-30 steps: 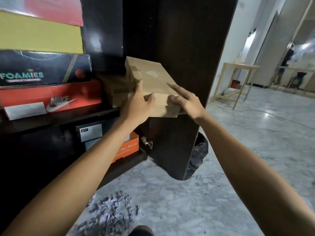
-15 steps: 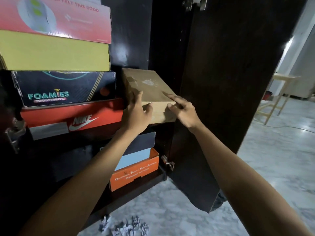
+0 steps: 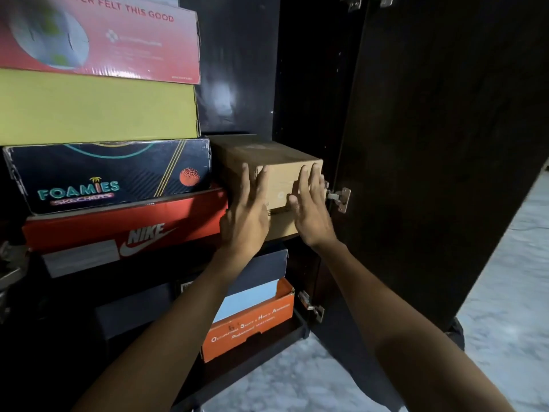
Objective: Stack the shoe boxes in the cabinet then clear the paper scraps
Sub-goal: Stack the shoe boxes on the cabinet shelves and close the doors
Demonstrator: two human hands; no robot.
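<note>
At the left of the cabinet shelf stands a pile of shoe boxes: a red Nike box point(image 3: 124, 224) at the bottom, a dark Foamies box point(image 3: 110, 173) on it, then a yellow-green box point(image 3: 95, 107) and a pink-red box point(image 3: 98, 37) on top. Just beside that pile, in the narrow gap between it and the cabinet's right side, sits the plain brown shoe box point(image 3: 267, 156), end-on, its long axis running straight back into the cabinet and away from the person. Its front end faces the hands and looks roughly level with the fronts of the boxes to its left. The left hand point(image 3: 245, 217) lies flat on the left part of that end, fingers straight and spread, gripping nothing. The right hand point(image 3: 310, 209) lies flat on the right part, fingers straight and together, its outer edge near the metal hinge point(image 3: 340, 197) of the open door point(image 3: 445, 144). Both hands sit squarely in front of the box at about equal reach, so any further push would have to go straight along its length; whether it has room left behind cannot be told. Below, on the lower shelf, lies an orange box point(image 3: 252, 325). No paper scraps show on the visible strip of floor point(image 3: 511, 292).
</note>
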